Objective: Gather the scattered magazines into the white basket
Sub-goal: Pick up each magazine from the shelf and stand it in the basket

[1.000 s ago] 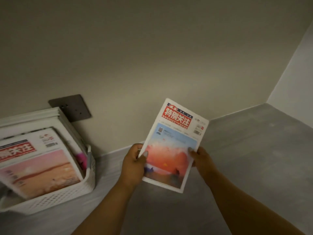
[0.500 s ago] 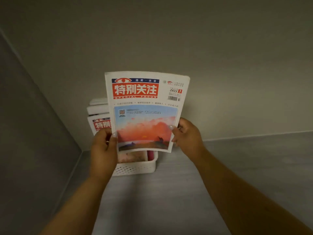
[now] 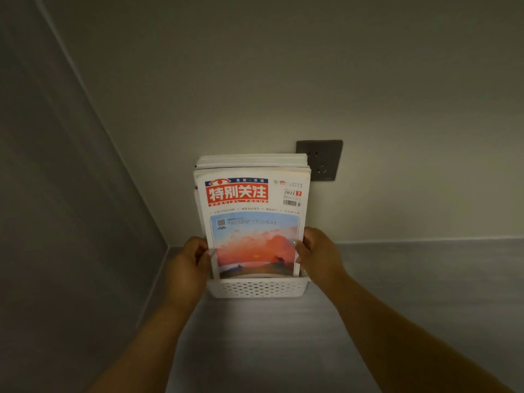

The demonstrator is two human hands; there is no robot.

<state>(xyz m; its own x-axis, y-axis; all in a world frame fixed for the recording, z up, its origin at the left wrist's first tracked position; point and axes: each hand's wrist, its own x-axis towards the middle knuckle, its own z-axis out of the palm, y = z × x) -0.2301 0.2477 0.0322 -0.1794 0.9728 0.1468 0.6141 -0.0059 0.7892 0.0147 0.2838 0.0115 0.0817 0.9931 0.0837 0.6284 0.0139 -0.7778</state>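
Both hands hold a magazine upright with its lower edge inside the white basket.

The left hand (image 3: 189,260) grips the left edge of the front magazine (image 3: 253,225) and the right hand (image 3: 317,255) grips its right edge, the fingers (image 3: 300,245) of each curled round the cover and clamped on it. The magazine stands upright, its red masthead and sunset picture facing the camera, its bottom edge hidden behind the perforated front wall of the white basket (image 3: 256,287). Behind it a stack of other magazines (image 3: 252,161) stands in the same basket, their top edges showing above it. The basket sits on a grey surface (image 3: 283,336) against the wall, near the left corner. A dark wall socket (image 3: 324,160) is partly hidden behind the top right of the stack.
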